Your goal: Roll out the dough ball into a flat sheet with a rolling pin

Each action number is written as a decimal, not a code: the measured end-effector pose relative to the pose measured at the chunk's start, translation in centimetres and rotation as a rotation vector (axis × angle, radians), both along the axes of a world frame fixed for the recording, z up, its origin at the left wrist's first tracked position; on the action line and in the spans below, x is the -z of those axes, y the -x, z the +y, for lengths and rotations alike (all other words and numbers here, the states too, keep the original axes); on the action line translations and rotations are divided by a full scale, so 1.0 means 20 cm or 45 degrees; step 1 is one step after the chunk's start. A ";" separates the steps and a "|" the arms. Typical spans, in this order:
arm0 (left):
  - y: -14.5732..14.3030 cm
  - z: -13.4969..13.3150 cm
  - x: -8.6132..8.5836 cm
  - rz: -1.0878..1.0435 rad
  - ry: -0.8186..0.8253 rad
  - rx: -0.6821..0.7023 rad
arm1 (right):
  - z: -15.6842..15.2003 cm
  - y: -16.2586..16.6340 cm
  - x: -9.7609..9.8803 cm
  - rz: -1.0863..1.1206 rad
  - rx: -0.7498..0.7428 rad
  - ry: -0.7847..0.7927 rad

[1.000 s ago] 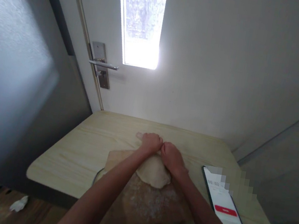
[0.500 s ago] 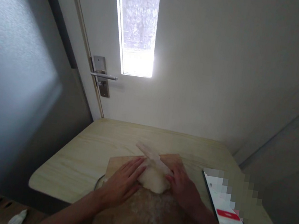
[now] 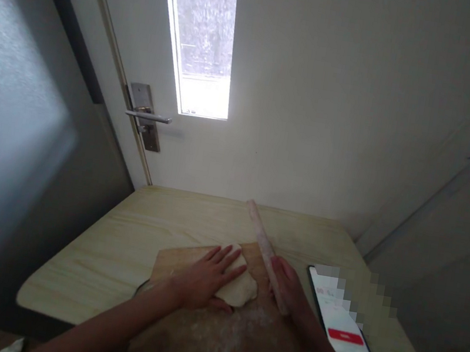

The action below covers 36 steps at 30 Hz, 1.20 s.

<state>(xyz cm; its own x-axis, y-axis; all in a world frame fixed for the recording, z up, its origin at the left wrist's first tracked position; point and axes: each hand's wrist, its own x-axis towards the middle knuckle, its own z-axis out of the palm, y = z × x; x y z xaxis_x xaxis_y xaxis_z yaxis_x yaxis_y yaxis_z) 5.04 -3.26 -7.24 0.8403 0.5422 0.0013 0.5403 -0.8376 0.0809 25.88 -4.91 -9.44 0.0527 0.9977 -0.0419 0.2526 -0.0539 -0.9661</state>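
Observation:
A pale piece of dough (image 3: 239, 287) lies on a floured wooden board (image 3: 232, 333) on the light wooden table (image 3: 116, 252). My left hand (image 3: 205, 275) lies flat on the dough's left side, fingers spread. A long wooden rolling pin (image 3: 262, 243) points away from me, to the right of the dough. My right hand (image 3: 288, 288) is wrapped round the pin's near end.
A phone (image 3: 342, 327) with a lit screen lies on the table right of the board. Behind the table are a white door with a metal handle (image 3: 148, 118) and a narrow window (image 3: 204, 34). A dark panel stands at the left.
Both hands pulled back from rolling across the dough. The right hand swung the pin off the dough to its right side, and the left hand settled flat on the dough.

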 end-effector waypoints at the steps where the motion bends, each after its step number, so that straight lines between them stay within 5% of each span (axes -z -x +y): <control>1: 0.00 0.00 0.00 0.022 -0.025 -0.008 | 0.00 0.00 0.00 0.001 0.006 -0.004; 11: -0.01 -0.05 -0.01 0.085 -0.236 0.029 | -0.01 0.01 -0.01 0.047 0.066 0.004; 14: -0.02 -0.03 -0.10 -0.112 -0.007 -0.277 | 0.00 0.01 0.00 0.044 0.065 0.012; 18: -0.01 0.02 -0.18 -0.927 0.347 -0.869 | 0.01 0.00 0.01 0.033 0.086 -0.003; 21: 0.01 0.03 -0.14 -1.410 0.823 -0.995 | 0.00 -0.01 0.01 0.039 0.082 -0.005; 27: 0.12 0.01 0.07 -1.505 1.422 -1.199 | -0.01 0.00 0.00 0.043 0.071 -0.008; 30: 0.15 0.02 0.12 -1.503 1.450 -1.177 | 0.00 0.00 0.01 0.034 0.058 0.004; 36: 0.13 0.01 0.12 -1.442 1.149 -1.139 | 0.01 -0.01 0.02 0.011 0.072 0.010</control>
